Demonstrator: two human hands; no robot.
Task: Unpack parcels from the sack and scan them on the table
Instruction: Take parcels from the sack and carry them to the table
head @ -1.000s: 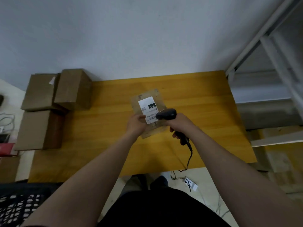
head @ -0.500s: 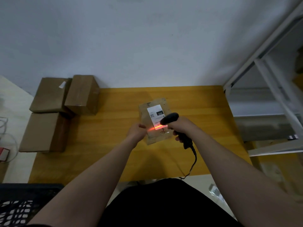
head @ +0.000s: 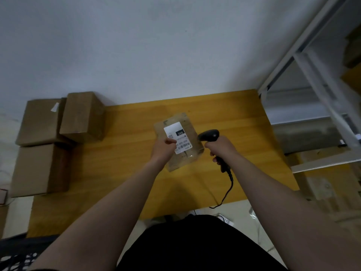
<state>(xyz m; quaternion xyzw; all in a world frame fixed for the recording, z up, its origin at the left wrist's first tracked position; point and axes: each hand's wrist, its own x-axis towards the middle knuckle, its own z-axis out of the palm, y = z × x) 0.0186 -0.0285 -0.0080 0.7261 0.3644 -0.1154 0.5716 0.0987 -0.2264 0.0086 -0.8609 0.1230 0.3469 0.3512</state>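
Note:
A flat brown parcel [head: 187, 124] with a white label [head: 176, 133] is held over the middle of the yellow wooden table [head: 234, 118]. My left hand [head: 163, 151] grips its left edge, thumb on the label. My right hand [head: 220, 149] is closed on the handle of a black barcode scanner [head: 209, 134], just right of the parcel, its head turned toward the label. No red scan line shows on the label. The scanner's cable [head: 228, 188] hangs over the table's front edge. The sack is not clearly in view.
Three cardboard boxes [head: 82, 116] [head: 41, 122] [head: 37, 171] are stacked at the table's left end. A white metal shelf frame [head: 312, 75] stands to the right. A dark crate [head: 17, 255] sits at the bottom left. A white power strip [head: 224, 220] lies on the floor.
The red scan line seen on the label half a second ago is gone. The scanner has drawn away to the right of the parcel, uncovering the label.

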